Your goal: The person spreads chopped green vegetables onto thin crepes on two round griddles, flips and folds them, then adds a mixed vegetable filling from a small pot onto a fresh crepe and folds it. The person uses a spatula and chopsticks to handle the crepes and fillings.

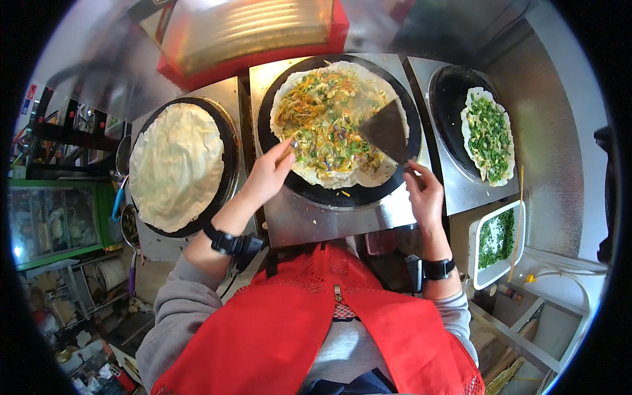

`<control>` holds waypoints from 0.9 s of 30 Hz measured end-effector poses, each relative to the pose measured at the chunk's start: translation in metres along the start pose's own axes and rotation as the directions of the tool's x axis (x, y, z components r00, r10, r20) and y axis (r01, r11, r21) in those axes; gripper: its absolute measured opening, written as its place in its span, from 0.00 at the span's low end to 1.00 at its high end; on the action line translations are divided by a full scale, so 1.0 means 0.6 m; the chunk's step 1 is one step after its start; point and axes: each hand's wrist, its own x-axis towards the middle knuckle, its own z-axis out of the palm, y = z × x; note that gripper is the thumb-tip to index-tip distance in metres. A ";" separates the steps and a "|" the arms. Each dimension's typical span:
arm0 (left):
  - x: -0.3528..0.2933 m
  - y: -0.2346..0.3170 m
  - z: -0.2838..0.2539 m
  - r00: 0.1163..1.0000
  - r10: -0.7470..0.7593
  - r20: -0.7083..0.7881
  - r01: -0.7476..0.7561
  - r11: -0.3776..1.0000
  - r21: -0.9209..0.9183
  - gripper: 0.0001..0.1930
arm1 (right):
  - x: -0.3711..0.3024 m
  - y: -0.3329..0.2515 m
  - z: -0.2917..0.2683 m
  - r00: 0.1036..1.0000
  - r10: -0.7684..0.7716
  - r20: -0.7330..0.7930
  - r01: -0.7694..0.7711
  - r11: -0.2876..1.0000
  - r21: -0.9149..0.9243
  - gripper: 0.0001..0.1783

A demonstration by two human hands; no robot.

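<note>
On the middle round griddle (pixel 342 199) lies a thin flatbread (pixel 392 80), topped with shredded vegetables (pixel 329 141) in orange, green and purple. My right hand (pixel 424 191) grips the handle of a wide scraper (pixel 385 131), whose dark triangular blade rests over the right part of the filling. At the left edge of the flatbread, my left hand (pixel 270 174) has its fingers pinched together. A small shiny bit shows at those fingertips, too small to name.
To the left, a plain flatbread (pixel 178 164) covers another griddle (pixel 232 155). The right griddle (pixel 447 99) bears a folded flatbread with chopped greens (pixel 488 135). Below it stands a white tray (pixel 478 276) of chopped greens (pixel 498 237). A red-framed metal box (pixel 250 33) stands behind.
</note>
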 end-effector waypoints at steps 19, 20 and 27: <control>-0.111 -0.022 0.015 0.942 -0.147 -0.302 0.115 0.986 -0.122 0.22 | 0.121 0.054 -0.007 0.997 0.010 -0.074 -0.004 0.997 0.080 0.16; -0.111 -0.019 0.012 0.937 -0.212 -0.276 0.192 0.976 -0.100 0.22 | 0.117 0.057 -0.021 0.993 0.025 -0.115 -0.029 0.999 -0.033 0.16; -0.035 0.019 -0.009 0.970 0.054 -0.235 0.024 0.948 0.316 0.20 | 0.060 0.044 -0.080 0.973 -0.228 0.013 0.228 0.961 -0.156 0.15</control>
